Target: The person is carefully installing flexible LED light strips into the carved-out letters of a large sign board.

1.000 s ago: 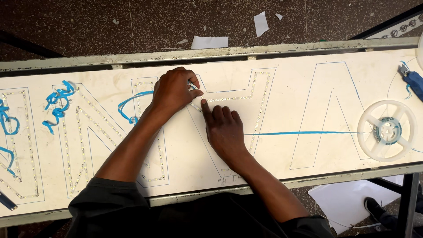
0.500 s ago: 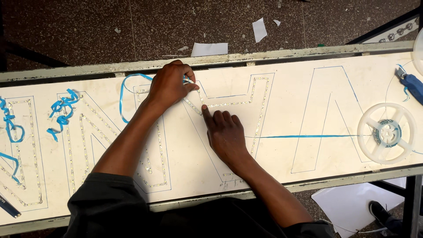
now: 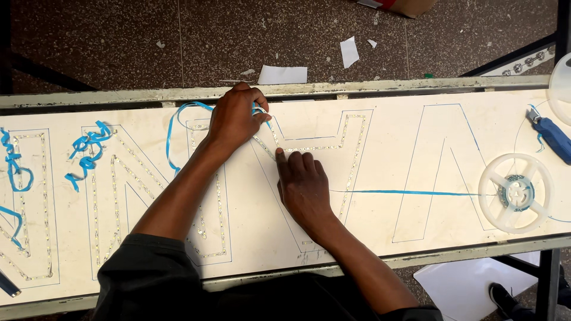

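Our left hand pinching the blue backing tape, our right hand flat, fingers together, forefinger pressing the LED strip onto the white board, reel well apart.

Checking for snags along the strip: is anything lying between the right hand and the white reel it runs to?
Nothing visible. From the right hand, pressing the strip onto the board, the blue line runs free over bare surface to the reel. The blue-handled tool lies above the reel, apart from it.
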